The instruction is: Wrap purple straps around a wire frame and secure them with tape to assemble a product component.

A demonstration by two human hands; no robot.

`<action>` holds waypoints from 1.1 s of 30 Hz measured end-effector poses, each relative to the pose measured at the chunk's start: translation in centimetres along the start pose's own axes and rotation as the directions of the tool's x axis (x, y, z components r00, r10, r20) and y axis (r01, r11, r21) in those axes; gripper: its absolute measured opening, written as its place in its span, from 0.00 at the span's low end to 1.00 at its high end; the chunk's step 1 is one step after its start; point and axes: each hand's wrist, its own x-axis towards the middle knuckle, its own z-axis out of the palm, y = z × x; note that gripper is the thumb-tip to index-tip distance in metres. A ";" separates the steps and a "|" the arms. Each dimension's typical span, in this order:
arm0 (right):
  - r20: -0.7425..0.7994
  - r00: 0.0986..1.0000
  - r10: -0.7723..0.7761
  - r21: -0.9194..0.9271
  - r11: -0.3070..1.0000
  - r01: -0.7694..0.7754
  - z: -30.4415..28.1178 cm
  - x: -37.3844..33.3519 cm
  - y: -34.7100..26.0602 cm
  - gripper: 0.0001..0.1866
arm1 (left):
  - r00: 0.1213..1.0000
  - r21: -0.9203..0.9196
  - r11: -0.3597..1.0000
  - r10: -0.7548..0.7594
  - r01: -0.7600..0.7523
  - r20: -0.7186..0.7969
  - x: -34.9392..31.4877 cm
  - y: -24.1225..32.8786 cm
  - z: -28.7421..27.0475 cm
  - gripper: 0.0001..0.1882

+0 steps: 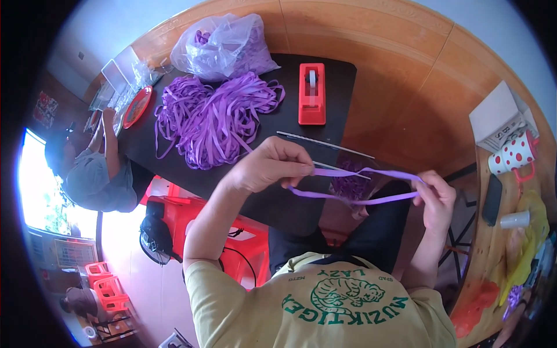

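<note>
The worktop [291, 107] lay before you, and 1 ribbon loop [380, 200] spanned from your left grip [271, 165] to your right grip [434, 199], above your lap. On the worktop, a ribbon pile [220, 119] sat ahead and to your left, with a bag [223, 49] just behind it. The tape dispenser [312, 95] stood to the right of the pile, near the far right corner. 2 rods [325, 144] lay between your grips and that dispenser. A tray [138, 107] was at the far left, near another person [101, 177]. Off to your right, a ledge [473, 290] held a box [503, 116], with a mug [513, 156] just nearer you and a cup [515, 220] nearer still.
</note>
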 end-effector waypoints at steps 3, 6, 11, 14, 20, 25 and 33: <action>0.029 0.986 -0.165 -0.677 0.722 0.141 1.7 0.4 -0.9 0.32 | 0.998 0.071 0.996 -0.061 0.059 0.025 0.1 -0.4 4.7 0.07; 0.471 0.882 0.000 -0.014 1.000 0.007 3.9 0.0 -1.6 0.35 | 0.998 0.000 0.998 -0.070 0.070 -0.009 -0.2 -1.9 10.5 0.07; 0.624 0.781 -0.002 -0.241 0.951 0.195 5.1 0.2 -0.2 0.27 | 0.997 -0.251 0.968 -0.022 0.001 -0.079 0.5 -6.6 14.0 0.08; 0.660 0.750 -0.033 -0.305 0.901 0.308 2.7 1.1 0.5 0.19 | 0.992 -0.333 0.939 -0.110 0.084 -0.062 0.8 -8.4 13.7 0.08; 0.579 0.804 -0.137 -0.441 0.777 0.449 0.2 4.5 2.4 0.07 | 0.957 -0.539 0.839 -0.209 0.072 -0.199 2.7 -10.4 14.9 0.09; 0.552 0.818 -0.163 -0.424 0.789 0.444 -0.3 7.0 5.1 0.07 | 0.904 -0.551 0.804 -0.040 -0.225 -0.426 7.0 -14.0 16.5 0.07; 0.493 0.826 -0.273 -0.282 0.848 0.449 1.3 10.6 7.6 0.09 | 0.725 -0.315 0.840 0.129 -0.443 -0.676 10.5 -15.8 15.4 0.03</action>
